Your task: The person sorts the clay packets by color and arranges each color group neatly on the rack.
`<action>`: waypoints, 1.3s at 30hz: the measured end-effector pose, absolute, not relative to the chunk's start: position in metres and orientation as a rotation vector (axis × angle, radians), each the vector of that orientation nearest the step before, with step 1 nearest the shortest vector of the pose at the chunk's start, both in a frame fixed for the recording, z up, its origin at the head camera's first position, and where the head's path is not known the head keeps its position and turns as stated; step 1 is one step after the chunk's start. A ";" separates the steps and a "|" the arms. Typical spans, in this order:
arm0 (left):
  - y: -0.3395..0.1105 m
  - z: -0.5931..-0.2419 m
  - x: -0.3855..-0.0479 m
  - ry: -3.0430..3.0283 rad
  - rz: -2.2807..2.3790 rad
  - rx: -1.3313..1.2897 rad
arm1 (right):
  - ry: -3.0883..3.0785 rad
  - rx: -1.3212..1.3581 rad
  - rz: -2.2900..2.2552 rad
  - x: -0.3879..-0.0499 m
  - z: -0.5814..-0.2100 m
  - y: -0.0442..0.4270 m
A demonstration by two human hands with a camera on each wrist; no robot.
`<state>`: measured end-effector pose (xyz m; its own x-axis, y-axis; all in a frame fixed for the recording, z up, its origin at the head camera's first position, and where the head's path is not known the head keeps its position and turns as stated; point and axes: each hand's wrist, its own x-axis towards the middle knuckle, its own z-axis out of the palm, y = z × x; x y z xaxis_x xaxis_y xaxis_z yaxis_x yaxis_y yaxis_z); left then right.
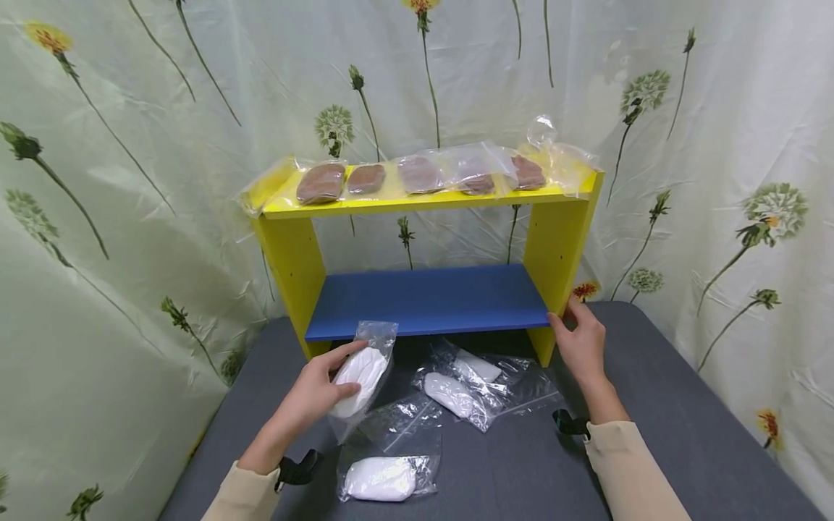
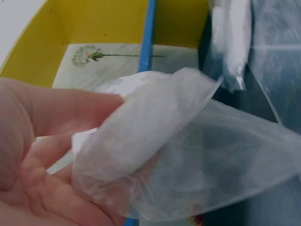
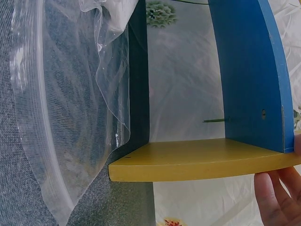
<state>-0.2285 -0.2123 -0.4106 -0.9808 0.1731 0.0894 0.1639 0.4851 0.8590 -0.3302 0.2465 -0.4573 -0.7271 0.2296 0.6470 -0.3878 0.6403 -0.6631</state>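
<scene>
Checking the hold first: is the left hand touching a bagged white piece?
Touching. The head view shows the left hand gripping the bagged white piece, fingers and thumb on it.

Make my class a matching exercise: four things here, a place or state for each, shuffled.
Column one
1. left hand
2. right hand
3. brown bagged pieces
4. blue shelf

Column two
A. holding a yellow side panel
B. lying on the yellow top board
C. mounted between two yellow side panels
D. gripping a bagged white piece

Pairs: 1-D, 2-A, 3-B, 4-C.

White oval item (image 1: 362, 373) in clear bag (image 1: 379, 331), tilted, near upright yellow-blue shelf (image 1: 426, 293).
</scene>
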 end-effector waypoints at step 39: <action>-0.207 -0.410 -0.320 2.515 2.336 0.204 | -2.137 0.122 1.092 -0.332 -0.460 0.248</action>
